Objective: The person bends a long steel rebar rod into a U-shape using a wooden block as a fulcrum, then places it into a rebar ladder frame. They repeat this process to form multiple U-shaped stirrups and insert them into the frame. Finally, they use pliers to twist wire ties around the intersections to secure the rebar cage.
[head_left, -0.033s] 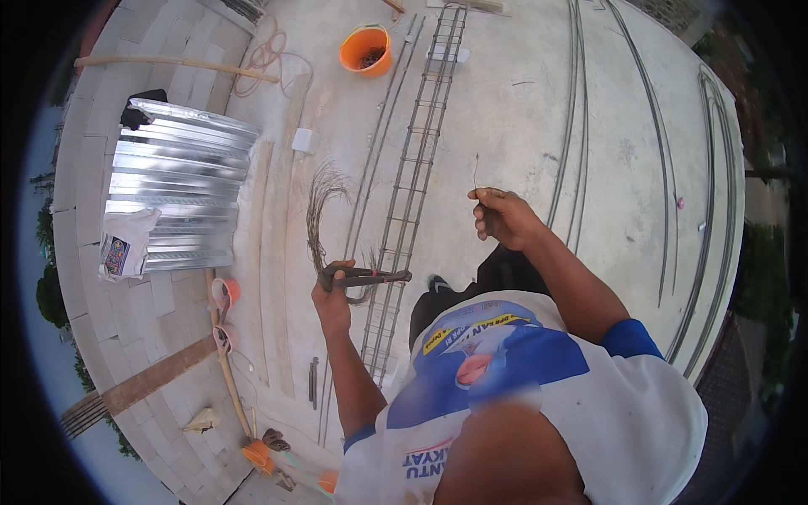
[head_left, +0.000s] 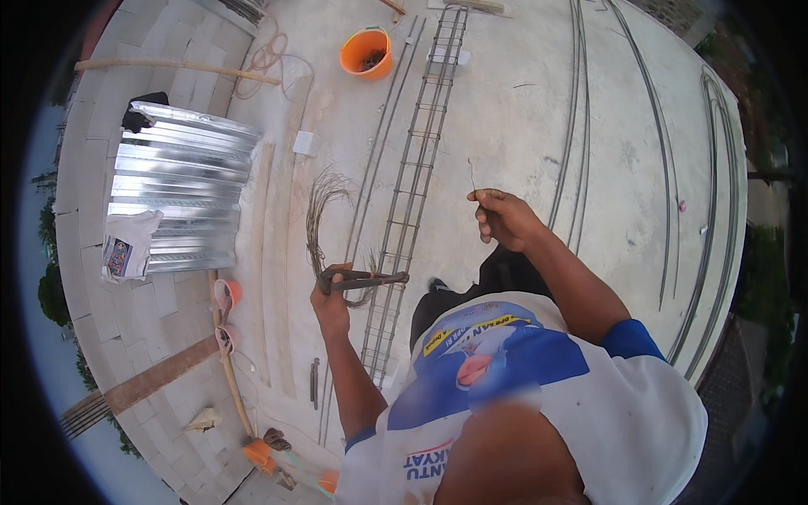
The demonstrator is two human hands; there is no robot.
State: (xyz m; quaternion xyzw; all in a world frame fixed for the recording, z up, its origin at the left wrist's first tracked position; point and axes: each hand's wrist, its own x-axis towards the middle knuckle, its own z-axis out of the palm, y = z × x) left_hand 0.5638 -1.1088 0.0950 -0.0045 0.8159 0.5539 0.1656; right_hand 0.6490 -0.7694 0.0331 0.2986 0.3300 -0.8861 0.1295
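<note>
My left hand (head_left: 331, 296) is closed around dark-handled pincers (head_left: 383, 279) and a loose bundle of thin tie wire (head_left: 316, 217). The wire fans upward in a curve, with more strands showing below the pincers. The pincers' head points right, over a long rebar cage (head_left: 416, 151) of parallel bars and stirrups on the floor. To the right of the cage, my right hand (head_left: 507, 220) pinches a single short piece of tie wire (head_left: 472, 173) that sticks up from the fingers, apart from the cage.
An orange bucket (head_left: 365, 54) with dark pieces inside stands at the far left of the cage. Long steel bars (head_left: 574, 126) lie on the concrete floor at right. Corrugated metal sheeting (head_left: 181, 181) leans by the block wall at left, with a white cloth (head_left: 130, 244) on it.
The wire piece in my right hand has tipped slightly to the left. Both hands keep their hold and have barely moved.
</note>
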